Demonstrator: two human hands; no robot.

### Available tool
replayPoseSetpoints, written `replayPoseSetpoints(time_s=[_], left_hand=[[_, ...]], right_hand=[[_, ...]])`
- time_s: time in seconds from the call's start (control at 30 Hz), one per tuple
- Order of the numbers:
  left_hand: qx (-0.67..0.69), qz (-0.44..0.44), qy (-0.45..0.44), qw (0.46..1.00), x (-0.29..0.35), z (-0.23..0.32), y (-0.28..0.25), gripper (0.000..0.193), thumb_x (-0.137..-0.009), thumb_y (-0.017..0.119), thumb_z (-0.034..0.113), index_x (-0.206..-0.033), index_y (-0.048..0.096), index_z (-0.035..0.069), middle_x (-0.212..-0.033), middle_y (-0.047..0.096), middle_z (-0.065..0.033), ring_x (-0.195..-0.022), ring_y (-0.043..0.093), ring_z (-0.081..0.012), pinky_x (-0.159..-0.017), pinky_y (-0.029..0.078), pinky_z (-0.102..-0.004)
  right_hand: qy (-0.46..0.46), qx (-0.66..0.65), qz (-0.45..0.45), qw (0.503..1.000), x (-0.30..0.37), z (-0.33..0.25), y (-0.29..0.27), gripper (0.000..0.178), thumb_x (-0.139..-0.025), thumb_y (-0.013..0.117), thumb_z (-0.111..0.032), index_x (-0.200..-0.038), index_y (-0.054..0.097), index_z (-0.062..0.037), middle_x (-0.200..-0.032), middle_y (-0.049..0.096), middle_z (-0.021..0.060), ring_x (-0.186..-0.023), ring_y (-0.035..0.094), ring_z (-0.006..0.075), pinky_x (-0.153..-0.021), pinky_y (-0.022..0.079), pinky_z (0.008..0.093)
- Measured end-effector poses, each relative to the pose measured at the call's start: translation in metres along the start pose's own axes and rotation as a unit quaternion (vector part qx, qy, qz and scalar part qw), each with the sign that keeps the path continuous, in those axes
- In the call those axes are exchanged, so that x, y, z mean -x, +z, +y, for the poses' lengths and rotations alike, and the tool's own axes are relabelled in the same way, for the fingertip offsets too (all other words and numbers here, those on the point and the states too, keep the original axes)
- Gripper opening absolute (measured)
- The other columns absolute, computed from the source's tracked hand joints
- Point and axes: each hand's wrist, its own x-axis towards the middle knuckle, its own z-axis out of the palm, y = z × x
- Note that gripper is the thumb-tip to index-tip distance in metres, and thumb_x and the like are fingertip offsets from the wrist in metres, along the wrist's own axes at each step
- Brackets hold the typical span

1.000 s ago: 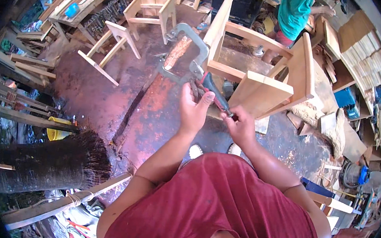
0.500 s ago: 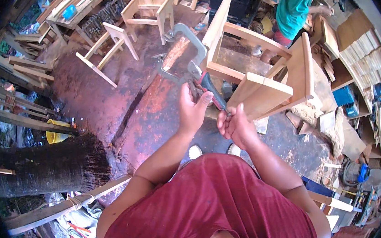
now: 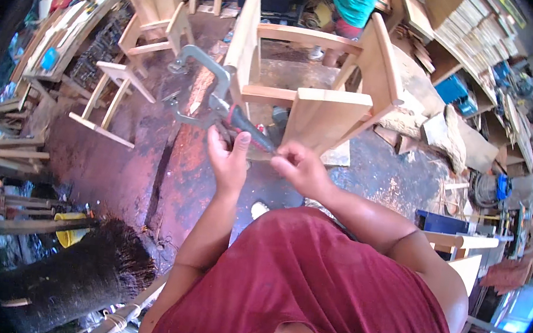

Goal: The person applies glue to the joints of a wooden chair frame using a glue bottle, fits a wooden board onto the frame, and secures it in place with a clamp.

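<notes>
A locking C-clamp (image 3: 220, 80) with wide grey jaws and red-and-black handles is held out in front of me, its jaws pointing up and left. My left hand (image 3: 228, 163) is wrapped around its lower handle, thumb raised. At the handle's tail end, the fingers of my right hand (image 3: 301, 170) are closed in a pinch on the adjusting screw, which they mostly hide. Just beyond the clamp stands a pale wooden chair frame (image 3: 302, 96) with a light board (image 3: 333, 112) angled at its near side. The jaws appear apart from the wood.
A smaller wooden frame (image 3: 112, 103) and an assembled chair (image 3: 158, 21) stand at left on the stained floor (image 3: 106, 170). A dark fibrous trunk (image 3: 77, 270) lies at lower left. A co-worker in a teal shirt (image 3: 353, 1) is behind the frame. Stacked boards (image 3: 478, 33) fill the right.
The view has swung, so the chair frames sit farther left and higher. Both hands still hold the clamp; the fingers of my right hand have turned at the screw end.
</notes>
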Motion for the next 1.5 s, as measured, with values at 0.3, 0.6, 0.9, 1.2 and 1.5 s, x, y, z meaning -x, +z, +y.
replayPoseSetpoints(time_s=[0.3, 0.6, 0.9, 1.2, 1.5], left_hand=[[-0.035, -0.018, -0.002, 0.999, 0.005, -0.003, -0.002, 0.032, -0.087, 0.062, 0.017, -0.108, 0.044, 0.000, -0.097, 0.051, -0.0034, -0.089, 0.047, -0.0107, -0.083, 0.039, -0.0252], [-0.036, -0.025, 0.014, 0.999, 0.006, 0.001, -0.005, 0.033, -0.087, 0.063, 0.019, -0.106, 0.045, 0.000, -0.097, 0.052, -0.0028, -0.088, 0.047, -0.0098, -0.082, 0.039, -0.0247], [-0.039, 0.018, -0.001, 0.999, 0.013, 0.004, -0.015, 0.034, -0.084, 0.067, 0.017, -0.104, 0.045, 0.000, -0.093, 0.052, -0.0028, -0.081, 0.048, -0.0075, -0.074, 0.041, -0.0221], [0.000, 0.014, -0.011, 1.000, 0.015, 0.002, -0.026, 0.034, -0.083, 0.067, 0.015, -0.104, 0.044, 0.001, -0.093, 0.052, -0.0021, -0.082, 0.049, -0.0073, -0.075, 0.041, -0.0217], [-0.011, 0.024, -0.008, 1.000, 0.020, 0.008, -0.032, 0.032, -0.084, 0.066, 0.016, -0.104, 0.044, 0.002, -0.090, 0.052, -0.0014, -0.080, 0.048, -0.0065, -0.072, 0.041, -0.0210]], right_hand=[[0.031, -0.066, -0.020, 0.997, 0.002, 0.003, -0.005, 0.027, -0.093, 0.052, -0.030, -0.084, 0.055, -0.0049, -0.071, 0.056, 0.0043, -0.062, 0.053, 0.0114, -0.055, 0.043, 0.0251], [0.148, -0.125, -0.037, 0.980, 0.004, 0.003, -0.004, 0.022, -0.079, 0.071, -0.017, -0.082, 0.053, -0.0053, -0.068, 0.054, 0.0018, -0.058, 0.051, 0.0121, -0.054, 0.042, 0.0245], [0.126, -0.077, -0.023, 0.989, 0.007, 0.001, 0.006, 0.015, -0.090, 0.056, -0.021, -0.083, 0.054, -0.0072, -0.074, 0.056, 0.0006, -0.060, 0.052, 0.0096, -0.051, 0.042, 0.0225], [-0.148, 0.187, 0.114, 0.964, 0.002, 0.009, 0.019, 0.022, -0.085, 0.064, -0.024, -0.082, 0.054, -0.0043, -0.068, 0.055, 0.0015, -0.059, 0.050, 0.0114, -0.055, 0.042, 0.0239], [-0.097, 0.182, 0.071, 0.976, 0.005, 0.023, 0.026, 0.025, -0.080, 0.070, -0.019, -0.086, 0.051, -0.0048, -0.071, 0.054, 0.0026, -0.066, 0.051, 0.0090, -0.058, 0.042, 0.0248]])
